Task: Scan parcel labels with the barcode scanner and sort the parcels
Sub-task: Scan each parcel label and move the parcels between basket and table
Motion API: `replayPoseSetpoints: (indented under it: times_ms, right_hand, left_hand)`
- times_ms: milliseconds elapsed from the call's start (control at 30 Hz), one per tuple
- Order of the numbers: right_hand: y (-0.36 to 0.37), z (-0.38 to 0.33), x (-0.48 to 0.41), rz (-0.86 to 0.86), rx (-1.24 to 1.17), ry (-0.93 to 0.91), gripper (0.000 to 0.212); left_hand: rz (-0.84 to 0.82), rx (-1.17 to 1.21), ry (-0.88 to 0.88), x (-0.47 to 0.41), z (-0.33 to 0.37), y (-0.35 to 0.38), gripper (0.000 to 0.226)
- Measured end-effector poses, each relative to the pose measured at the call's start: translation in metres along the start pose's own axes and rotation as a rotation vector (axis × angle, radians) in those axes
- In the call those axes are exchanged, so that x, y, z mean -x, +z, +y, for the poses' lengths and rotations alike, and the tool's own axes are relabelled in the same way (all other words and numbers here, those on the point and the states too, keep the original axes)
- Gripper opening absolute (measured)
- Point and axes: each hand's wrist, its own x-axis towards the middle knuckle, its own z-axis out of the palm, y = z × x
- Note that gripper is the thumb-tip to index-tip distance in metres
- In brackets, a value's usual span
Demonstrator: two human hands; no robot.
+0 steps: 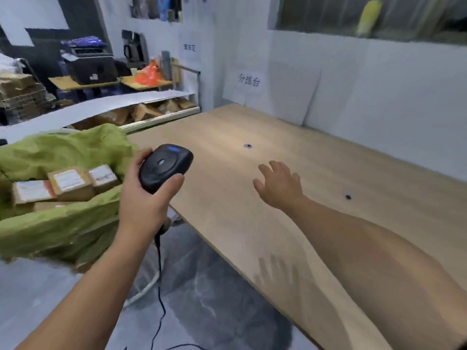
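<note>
The black barcode scanner [165,168] sits in the left hand [144,198], thumb on its left side and fingers curled round the handle, above the near left edge of the table [278,137]. A blue patch shows on its top; no brand can be read. Its black cable [159,274] hangs down to the floor and runs out of the bottom of the frame.

Just left of the scanner, 3 brown parcels [70,184] lie side by side in an open green bag [63,147]. Each bears a white label, but the print is too blurred to read. The bag's left part is cut off.

The right hand [280,185] hovers over the wooden table, fingers spread wide, holding nothing.

A white sign [249,80] on the wall behind the table reads 分拣台. A second sign [189,48] further left is too blurred to read. Cardboard boxes [146,111] lie on a low shelf, partly hidden under a white sheet.
</note>
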Motion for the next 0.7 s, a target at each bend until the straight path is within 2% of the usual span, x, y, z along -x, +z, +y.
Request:
replayPoseSetpoints:
  times_ms: [300,600,700]
  right_hand:
    - [-0.049,0.262,0.158,0.09,0.035,0.494,0.053]
    - [-0.068,0.508,0.352,0.12,-0.01,0.879,0.057]
    - [-0.077,0.575,0.409,0.129,-0.049,0.994,0.056]
  left_hand:
    - [-0.394,0.196,-0.087,0.103,0.057,0.218,0.057]
    - [-0.664,0.271,-0.137,0.28,0.123,0.435,0.053]
    - [-0.773,0.281,-0.13,0.333,0.147,0.494,0.059]
